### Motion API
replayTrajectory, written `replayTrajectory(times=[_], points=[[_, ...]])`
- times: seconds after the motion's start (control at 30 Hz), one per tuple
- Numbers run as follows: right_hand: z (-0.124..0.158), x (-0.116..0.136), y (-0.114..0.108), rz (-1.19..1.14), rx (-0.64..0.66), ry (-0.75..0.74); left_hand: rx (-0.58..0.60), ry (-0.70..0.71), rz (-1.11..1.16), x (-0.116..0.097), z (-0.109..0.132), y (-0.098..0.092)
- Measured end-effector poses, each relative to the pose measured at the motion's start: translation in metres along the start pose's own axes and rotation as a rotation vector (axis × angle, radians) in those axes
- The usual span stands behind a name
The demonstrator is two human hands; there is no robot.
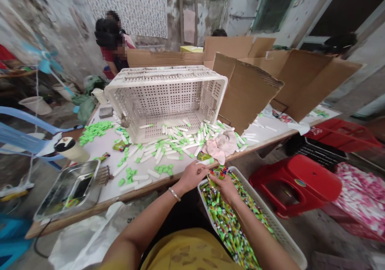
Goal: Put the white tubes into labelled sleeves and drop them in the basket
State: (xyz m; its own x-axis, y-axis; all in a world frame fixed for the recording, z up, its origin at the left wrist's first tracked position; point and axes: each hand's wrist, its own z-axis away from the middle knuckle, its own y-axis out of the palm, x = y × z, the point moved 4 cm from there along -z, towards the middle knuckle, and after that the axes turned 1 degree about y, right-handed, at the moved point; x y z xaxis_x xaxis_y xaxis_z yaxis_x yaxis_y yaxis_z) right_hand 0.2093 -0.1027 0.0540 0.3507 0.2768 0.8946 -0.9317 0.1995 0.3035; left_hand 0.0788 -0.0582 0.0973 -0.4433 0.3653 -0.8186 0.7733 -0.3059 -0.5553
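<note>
My left hand (192, 176) is closed at the table's front edge, its fingers pinching a white tube with a green cap (206, 162). Just to its right, my right hand (225, 186) grips a colourful printed wrapper (219, 171). Both hands are close together over the near end of a white crate (279, 232) filled with green-capped tubes in printed wrappers (228, 226). Behind my left hand, a printed wrapper (203, 156) rests beside a pink cloth (221, 145). Many plain white tubes (159, 153) and loose green caps (164, 169) are scattered over the tabletop.
A white plastic basket (168, 75) lies on its side on the table, with cardboard sheets (246, 93) to its right. A metal tray (94, 196) sits at the left edge. On the right stand a red stool (303, 178) and pink-and-white pieces (361, 194). Another person (111, 57) is at the back.
</note>
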Motion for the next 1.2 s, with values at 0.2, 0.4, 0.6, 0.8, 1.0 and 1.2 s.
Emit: replayTrajectory(times=[0.2, 0.4, 0.6, 0.8, 1.0, 1.2], points=[[0.002, -0.002, -0.001, -0.005, 0.005, 0.051, -0.014, -0.020, 0.035, 0.006, 0.000, 0.007], [-0.009, -0.001, -0.019, 0.003, -0.130, 0.017, -0.088, -0.125, 0.143, 0.020, 0.003, 0.006], [-0.015, 0.003, -0.002, 0.152, -0.016, -0.107, -0.087, -0.243, 0.282, 0.025, 0.004, 0.012], [-0.008, 0.009, 0.012, 0.260, -0.022, -0.175, -0.065, -0.251, 0.334, 0.025, 0.009, 0.013], [0.002, 0.022, 0.012, 0.323, -0.070, -0.244, -0.031, -0.190, 0.246, 0.030, 0.015, -0.001], [0.000, 0.007, 0.000, 0.153, -0.101, -0.157, 0.005, -0.144, 0.069, 0.032, 0.017, -0.018]])
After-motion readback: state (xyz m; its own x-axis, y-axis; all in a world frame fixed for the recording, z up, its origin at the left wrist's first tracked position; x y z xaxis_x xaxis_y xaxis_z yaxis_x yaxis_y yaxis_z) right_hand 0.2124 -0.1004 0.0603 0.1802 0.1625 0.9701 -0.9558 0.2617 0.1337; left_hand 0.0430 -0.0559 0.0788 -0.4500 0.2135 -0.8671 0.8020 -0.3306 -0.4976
